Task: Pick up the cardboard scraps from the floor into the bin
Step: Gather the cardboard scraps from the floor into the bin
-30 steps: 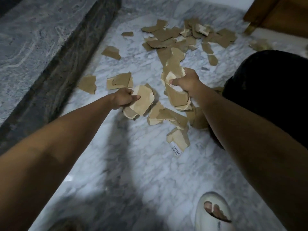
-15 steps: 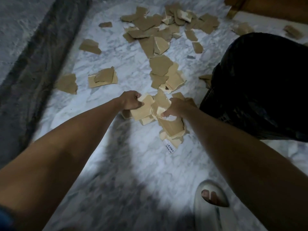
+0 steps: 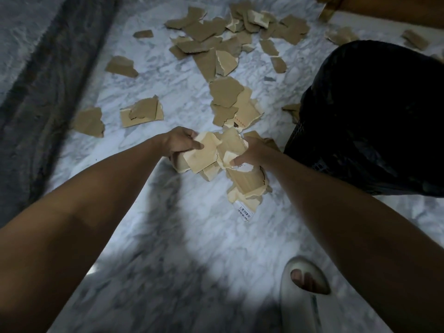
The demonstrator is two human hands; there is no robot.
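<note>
Brown cardboard scraps lie scattered over the white marble floor (image 3: pixel 182 231), with a dense pile (image 3: pixel 230 37) at the far middle. My left hand (image 3: pixel 179 143) and my right hand (image 3: pixel 252 152) are pressed together around one bunch of scraps (image 3: pixel 213 152), held just above the floor. More pieces hang below my right hand, one with a white barcode label (image 3: pixel 245 212). The bin (image 3: pixel 374 116), lined with a black bag, stands right beside my right hand.
A dark grey stone border (image 3: pixel 50 92) runs along the left. Single scraps (image 3: pixel 141 112) lie left of my hands, others behind the bin (image 3: pixel 341 36). My foot in a white slipper (image 3: pixel 310 296) is at the bottom right. Wooden furniture (image 3: pixel 384 8) stands at the top right.
My hands have come together, joining their two handfuls into one bunch. The view has shifted, so the bin looks larger and closer on the right.
</note>
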